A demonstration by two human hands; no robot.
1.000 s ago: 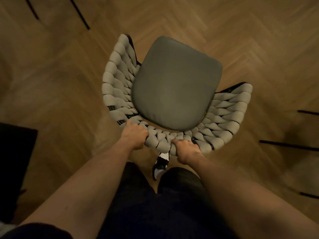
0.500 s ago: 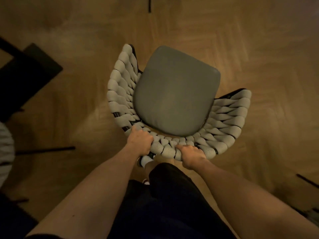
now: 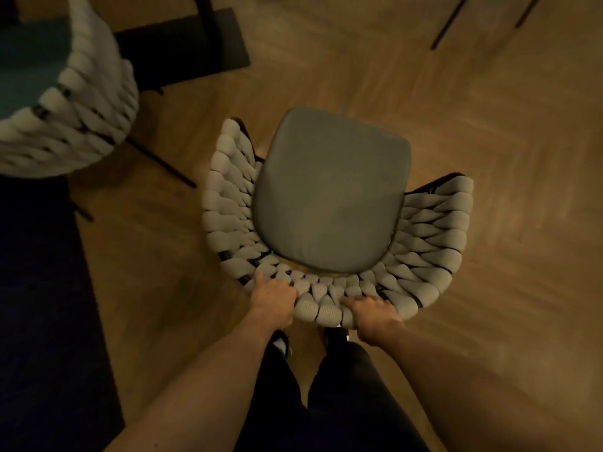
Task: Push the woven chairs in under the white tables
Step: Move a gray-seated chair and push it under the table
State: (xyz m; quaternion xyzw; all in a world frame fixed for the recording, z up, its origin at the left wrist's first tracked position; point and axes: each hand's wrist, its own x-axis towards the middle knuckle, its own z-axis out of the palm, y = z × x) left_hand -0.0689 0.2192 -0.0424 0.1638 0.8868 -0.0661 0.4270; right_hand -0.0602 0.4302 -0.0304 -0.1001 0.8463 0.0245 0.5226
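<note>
I look straight down on a woven chair [image 3: 434,243] with a pale rope back and a grey seat cushion [image 3: 329,197], standing on the wooden floor. My left hand [image 3: 272,300] grips the top of the curved backrest at its left. My right hand [image 3: 372,313] grips the same rim just right of the middle. A second woven chair [image 3: 85,125] stands at the upper left. No white table top shows in the view.
A black flat table base with its post [image 3: 195,44] lies at the top left, beside the second chair. Thin black legs [image 3: 447,24] cross the floor at the top right. A dark rug or mat [image 3: 42,305] covers the left side. My legs and shoes are below the chair.
The view has swung across the floor with the chair still held in both hands. A second woven chair and the black table base have come into sight at the upper left.
</note>
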